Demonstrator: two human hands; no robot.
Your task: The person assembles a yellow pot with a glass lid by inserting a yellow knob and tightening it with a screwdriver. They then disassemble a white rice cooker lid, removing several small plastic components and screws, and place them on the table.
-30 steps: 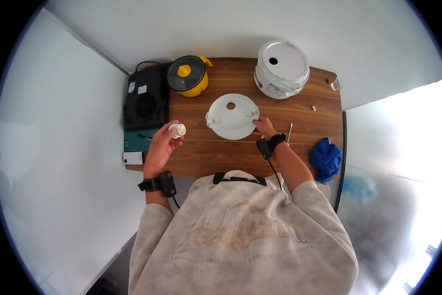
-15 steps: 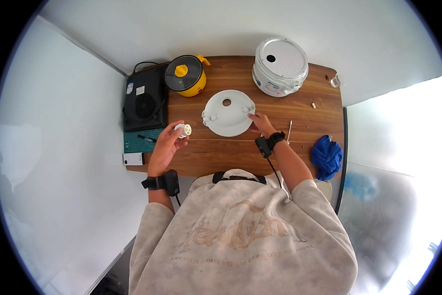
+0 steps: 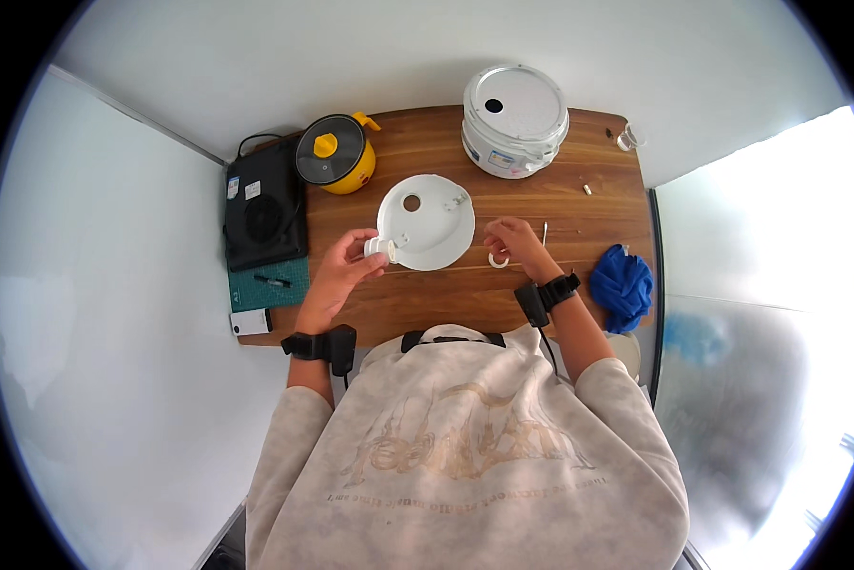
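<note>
My left hand grips a small white cylindrical plastic part between thumb and fingers, over the lower left edge of a round white plastic cover. That cover lies on the table, with a round hole in its upper left and small fittings near its sides. To its right, my right hand has its fingers curled down onto a small white ring. The ring shows just beneath the fingertips; part of it is hidden, and whether it is lifted off the wood cannot be seen.
At the back stand a white rice-cooker-like appliance and a yellow pot with a dark lid. A black appliance, a green cutting mat and a white box-shaped device line the left. A blue cloth lies right, a clear cup behind.
My right hand has left the cover's edge and moved down to the white ring. The left hand has brought the cylindrical part right, to the cover, which has turned slightly.
</note>
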